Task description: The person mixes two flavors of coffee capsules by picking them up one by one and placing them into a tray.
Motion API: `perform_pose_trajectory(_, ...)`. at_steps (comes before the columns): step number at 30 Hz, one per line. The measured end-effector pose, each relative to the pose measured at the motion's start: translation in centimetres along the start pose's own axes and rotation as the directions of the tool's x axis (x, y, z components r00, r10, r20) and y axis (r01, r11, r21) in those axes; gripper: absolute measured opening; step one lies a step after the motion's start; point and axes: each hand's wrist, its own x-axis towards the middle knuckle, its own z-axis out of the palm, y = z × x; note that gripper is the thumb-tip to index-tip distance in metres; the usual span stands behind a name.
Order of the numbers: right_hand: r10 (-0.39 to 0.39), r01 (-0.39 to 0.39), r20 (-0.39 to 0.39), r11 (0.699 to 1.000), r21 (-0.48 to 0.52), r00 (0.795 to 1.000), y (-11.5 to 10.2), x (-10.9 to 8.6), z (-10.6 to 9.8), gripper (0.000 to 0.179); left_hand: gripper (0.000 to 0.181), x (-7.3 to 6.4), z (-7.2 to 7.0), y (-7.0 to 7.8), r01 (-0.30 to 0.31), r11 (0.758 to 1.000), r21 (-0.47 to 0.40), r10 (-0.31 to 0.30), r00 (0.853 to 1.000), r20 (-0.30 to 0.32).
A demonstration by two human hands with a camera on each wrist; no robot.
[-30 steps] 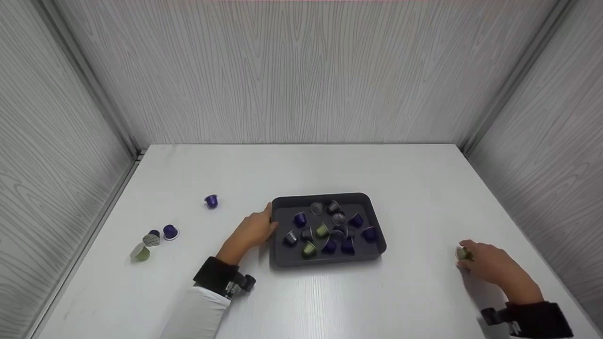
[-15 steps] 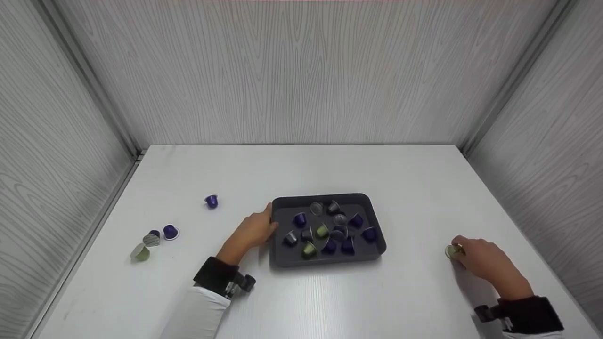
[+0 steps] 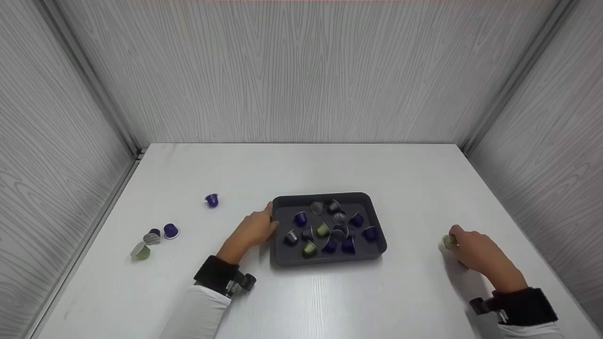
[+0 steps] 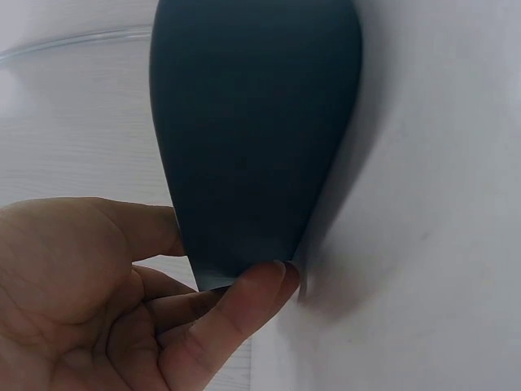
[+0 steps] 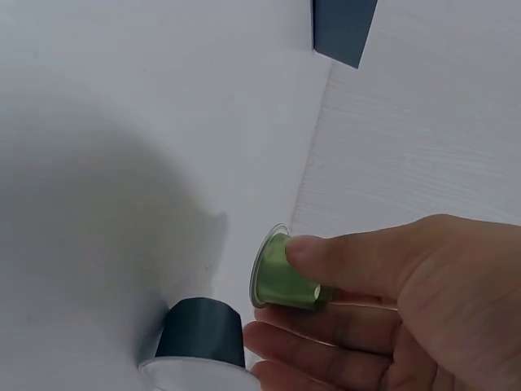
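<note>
My left hand [image 3: 254, 229] grips the left end of a dark grey tray [image 3: 330, 260]. In the left wrist view, thumb and fingers pinch the edge of the tray [image 4: 252, 147]. The tray holds several coffee capsules in blue, green and grey. On the right side of the table, my right hand [image 3: 483, 254] pinches a green coffee capsule [image 5: 281, 277] between thumb and fingers, its rimmed lid facing left. A dark capsule [image 5: 202, 330] lies close beside the lower fingers in the right wrist view; the hand hides it in the head view.
Left of the tray a blue capsule [image 3: 212, 200] lies alone. Farther left are another blue capsule [image 3: 170, 230], a dark one with a striped lid [image 3: 151, 238] and a pale green one [image 3: 141, 251]. Grey wood-grain panels [image 3: 301, 70] enclose the white table [image 3: 301, 169].
My right hand has moved left and slightly away from me, with the green coffee capsule in its fingers. The left hand and the tray have stayed in place.
</note>
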Motion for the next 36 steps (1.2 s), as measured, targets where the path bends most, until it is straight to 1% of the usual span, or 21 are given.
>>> perform_pose_trajectory(5,-0.035,0.034,-0.038,0.999,-0.018,0.999,-0.8,0.7,-0.2,0.022,0.067,0.0,-0.1,0.0,-0.010,1.000,0.004,0.010,1.000,-0.003)
perform_pose_trajectory(11,-0.095,0.093,-0.098,0.995,-0.029,0.991,-2.3,1.7,-0.7,0.018,0.067,0.1,-0.2,0.1,0.000,1.000,0.004,0.000,1.000,0.003)
perform_pose_trajectory(15,-0.159,0.156,-0.148,0.987,-0.034,0.976,-3.3,2.4,-0.7,0.019,0.067,0.1,-0.3,0.2,0.006,1.000,0.003,-0.006,1.000,0.004)
perform_pose_trajectory(20,-0.237,0.234,-0.194,0.971,-0.036,0.952,-4.6,3.3,-0.5,0.022,0.067,0.1,-0.3,0.2,0.009,1.000,-0.005,-0.009,1.000,0.005)
perform_pose_trajectory(25,-0.273,0.272,-0.214,0.962,-0.033,0.938,-6.4,4.1,-0.4,0.022,0.067,0.1,-0.1,0.0,0.009,1.000,0.000,-0.009,1.000,0.001)
perform_pose_trajectory(27,-0.297,0.297,-0.231,0.954,-0.038,0.926,-7.2,4.4,-0.3,0.023,0.067,0.1,-0.1,-0.1,0.007,1.000,0.004,-0.007,1.000,-0.003)
perform_pose_trajectory(30,-0.359,0.355,-0.265,0.933,-0.066,0.895,-8.4,4.9,-0.2,0.025,0.067,0.1,0.0,-0.1,0.002,1.000,0.000,-0.002,1.000,-0.008)
perform_pose_trajectory(33,-0.413,0.404,-0.283,0.910,-0.092,0.866,-9.4,5.3,0.0,0.025,0.067,0.0,0.0,0.0,0.001,1.000,-0.007,-0.001,1.000,-0.013)
perform_pose_trajectory(36,-0.447,0.435,-0.277,0.894,-0.106,0.850,-10.3,5.7,0.2,0.025,0.067,0.0,0.0,0.1,0.004,1.000,-0.011,-0.004,1.000,-0.013)
